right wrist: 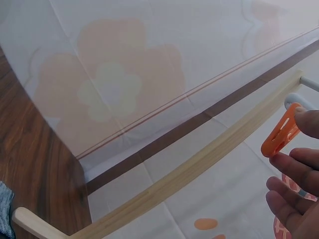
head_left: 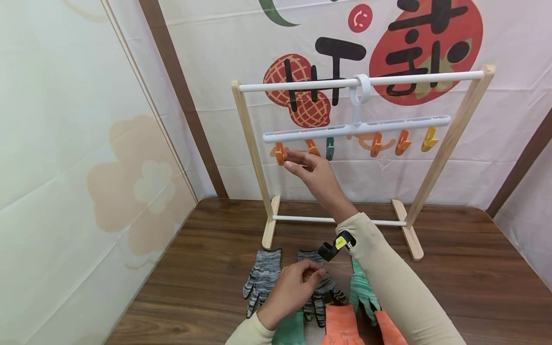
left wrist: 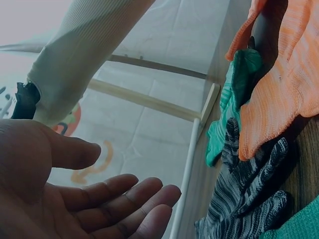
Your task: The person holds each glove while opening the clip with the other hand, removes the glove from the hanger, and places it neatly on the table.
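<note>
My right hand (head_left: 316, 177) reaches up to the leftmost orange clothespin (head_left: 279, 155) on a white clip hanger (head_left: 310, 134). In the right wrist view the thumb and a finger pinch that clothespin (right wrist: 281, 130), with the other fingers loosely bent. My left hand (head_left: 291, 290) hovers over the gloves, palm up and fingers relaxed in the left wrist view, holding nothing. Beneath and around it lie a grey striped glove (head_left: 264, 273), a second grey striped glove (head_left: 318, 299), a green glove (head_left: 289, 330), a striped green glove (head_left: 361, 287) and an orange glove (head_left: 342, 326).
The hanger hooks onto the top rail (head_left: 297, 86) of a wooden rack (head_left: 254, 158) standing at the back of the brown table (head_left: 198, 287). More clothespins hang along it, including a teal one (head_left: 329, 149) and a yellow one (head_left: 429, 140). Printed cloth walls (head_left: 64, 191) enclose the table.
</note>
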Demonstrator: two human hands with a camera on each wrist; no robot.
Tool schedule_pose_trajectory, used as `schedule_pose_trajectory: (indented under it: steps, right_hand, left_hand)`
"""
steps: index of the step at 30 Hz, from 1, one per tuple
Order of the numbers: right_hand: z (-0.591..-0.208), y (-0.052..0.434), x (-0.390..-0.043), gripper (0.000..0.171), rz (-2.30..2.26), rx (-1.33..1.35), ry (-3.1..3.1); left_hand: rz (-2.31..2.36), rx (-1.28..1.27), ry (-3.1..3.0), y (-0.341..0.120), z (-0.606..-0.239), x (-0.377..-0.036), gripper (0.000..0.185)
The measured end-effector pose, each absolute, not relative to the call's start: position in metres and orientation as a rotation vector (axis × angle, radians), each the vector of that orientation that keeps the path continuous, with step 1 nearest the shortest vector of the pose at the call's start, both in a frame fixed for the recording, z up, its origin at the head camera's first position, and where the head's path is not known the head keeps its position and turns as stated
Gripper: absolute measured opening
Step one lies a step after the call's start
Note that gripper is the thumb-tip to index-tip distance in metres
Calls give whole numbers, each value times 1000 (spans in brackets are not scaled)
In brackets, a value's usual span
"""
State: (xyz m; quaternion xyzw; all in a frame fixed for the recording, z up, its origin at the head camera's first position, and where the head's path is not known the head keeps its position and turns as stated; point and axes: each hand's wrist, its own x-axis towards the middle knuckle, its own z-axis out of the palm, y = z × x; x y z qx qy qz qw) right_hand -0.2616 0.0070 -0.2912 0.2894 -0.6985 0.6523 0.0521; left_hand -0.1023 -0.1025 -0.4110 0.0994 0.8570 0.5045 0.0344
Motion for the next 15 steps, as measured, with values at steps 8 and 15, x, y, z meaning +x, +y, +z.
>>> schedule_pose_trajectory:
  steps: [8,15]
  right_hand:
    - [-294,11,-262,44,1981,883,-2133]
    - [-299,14,-261,43,1915,918,-2168]
  left_hand:
    - [1573,312,2604,-104,-414,-103,27]
    - [1550,312,2682,-114,-408,-107,25]
